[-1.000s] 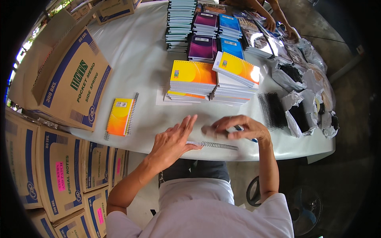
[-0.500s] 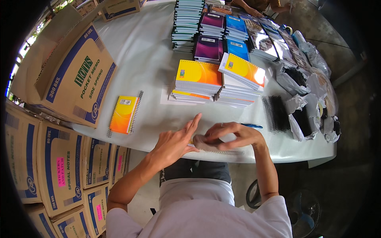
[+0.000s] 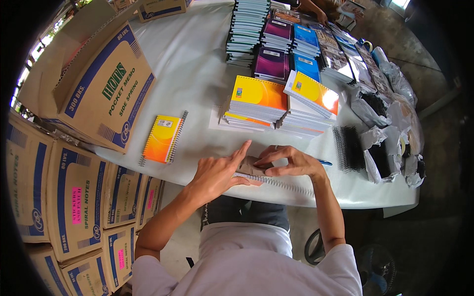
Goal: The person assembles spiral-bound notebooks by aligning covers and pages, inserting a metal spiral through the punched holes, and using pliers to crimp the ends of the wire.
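Note:
At the table's near edge my left hand holds a small notebook, thumb along its near side and index finger stretched out. Most of the notebook is hidden under my hands. My right hand grips a grey-brown block, whose exact kind I cannot tell, against the notebook's spine. A metal spiral coil runs along that spine and sticks out to the right. Further left lie yellow-orange spiral notebooks. Beyond my hands stand stacks of yellow-orange notebooks.
A large open carton stands on the left of the table, with more cartons below. Dark coils and torn wrappings lie right, near a blue pen. Another person's hand shows at the far side.
The view has shifted slightly. My right hand and the block, blurred before, now show sharply against the notebook's spine. The coil is more plainly visible. My left hand stays in place.

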Motion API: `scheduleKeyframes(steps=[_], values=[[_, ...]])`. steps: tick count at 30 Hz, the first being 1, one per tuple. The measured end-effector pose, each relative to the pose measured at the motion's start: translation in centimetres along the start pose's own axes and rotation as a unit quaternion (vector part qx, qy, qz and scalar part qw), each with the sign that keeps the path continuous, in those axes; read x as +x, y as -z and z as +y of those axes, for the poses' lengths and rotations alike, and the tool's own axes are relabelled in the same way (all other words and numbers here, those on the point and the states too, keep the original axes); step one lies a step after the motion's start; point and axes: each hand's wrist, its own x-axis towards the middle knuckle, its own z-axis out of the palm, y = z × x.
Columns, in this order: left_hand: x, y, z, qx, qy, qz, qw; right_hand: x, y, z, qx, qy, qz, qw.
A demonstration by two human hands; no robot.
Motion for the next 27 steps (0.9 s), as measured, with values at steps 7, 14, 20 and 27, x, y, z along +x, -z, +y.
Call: scheduleKeyframes(steps=[7,14,20,27], values=[[0.1,0.4,-0.5,0.014,0.008,-0.028,0.999,0.6,0.1,-0.6,-0.012,0.010,0.006,1.000],[0.5,0.5,-0.6,0.000,0.047,-0.055,0.997,0.8,-0.5,-1.3,0.014,0.015,0.006,1.000],[0.6,-0.3,-2.3,-0.032,0.013,-0.057,0.998,1.4,-0.6,-1.6,0.019,-0.004,-0.019,1.000],[0.9,0.2,-3.1,-0.092,0.021,-0.109,0.990,2.2,-0.4,-0.5,-0.027,-0.018,-0.022,0.999]])
